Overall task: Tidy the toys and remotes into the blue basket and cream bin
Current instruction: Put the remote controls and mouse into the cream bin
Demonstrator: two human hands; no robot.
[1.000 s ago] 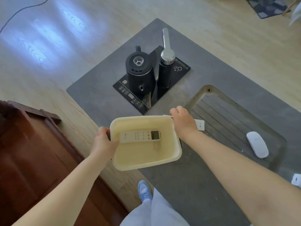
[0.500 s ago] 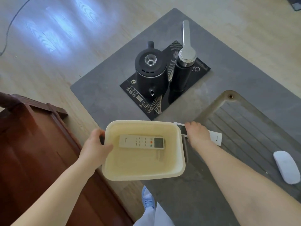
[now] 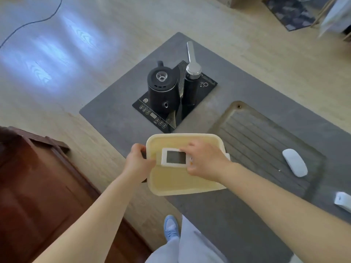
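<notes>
My left hand (image 3: 138, 162) grips the left rim of the cream bin (image 3: 182, 188), which hangs at the near edge of the grey table (image 3: 117, 114). Over the bin, my right hand (image 3: 204, 161) holds a white remote (image 3: 173, 157) with a dark screen, its screen end pointing left. The remote and my hand hide the bin's floor beneath them, so the first remote inside cannot be seen. A white mouse (image 3: 294, 165) lies on the ribbed tray (image 3: 266, 133) to the right. The blue basket is out of view.
A black kettle (image 3: 162, 90) and a tall black flask with a chrome spout (image 3: 191, 82) stand on a black base behind the bin. A white object (image 3: 342, 202) sits at the right edge. A dark wooden chair (image 3: 38, 186) stands left of the table.
My right hand picked the white remote up from the table beside the bin and brought it left over the bin's opening. My left hand stayed on the bin's rim.
</notes>
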